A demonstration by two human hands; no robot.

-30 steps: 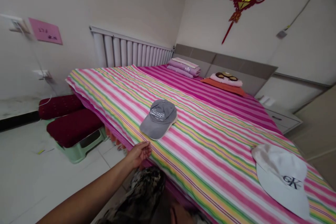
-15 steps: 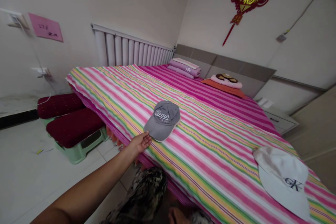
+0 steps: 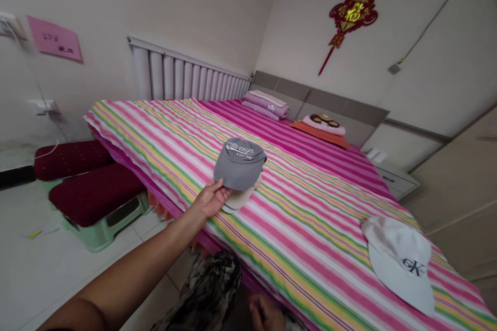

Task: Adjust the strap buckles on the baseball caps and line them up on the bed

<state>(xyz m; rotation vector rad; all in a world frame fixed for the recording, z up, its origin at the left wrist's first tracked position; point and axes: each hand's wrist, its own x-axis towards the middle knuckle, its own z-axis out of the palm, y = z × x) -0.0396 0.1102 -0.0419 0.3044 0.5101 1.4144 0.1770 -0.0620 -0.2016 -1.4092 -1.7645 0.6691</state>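
My left hand [image 3: 213, 199] pinches the brim of a grey baseball cap [image 3: 240, 168] with white lettering on its front. The brim is tilted up off a beige cap [image 3: 239, 199] lying underneath, whose brim shows below. Both caps are on the striped bedspread [image 3: 295, 217] near the bed's edge. Low in the view, by my knee, my right hand [image 3: 267, 313] is loosely curled, with nothing seen in it; its lower part is cut off by the frame. Farther right on the bed rests a white cap [image 3: 402, 261] with dark letters.
Two stools with dark red covers [image 3: 95, 186] stand left of the bed. Folded purple bedding [image 3: 267, 105] and a pink folded item [image 3: 324, 124] on orange cloth lie by the headboard [image 3: 326, 99]. A white radiator [image 3: 186, 70] runs along the wall.
The grey cap's brim has been lifted by my left hand, uncovering the beige cap beneath. My right hand shows more at the bottom edge. The view has shifted slightly.
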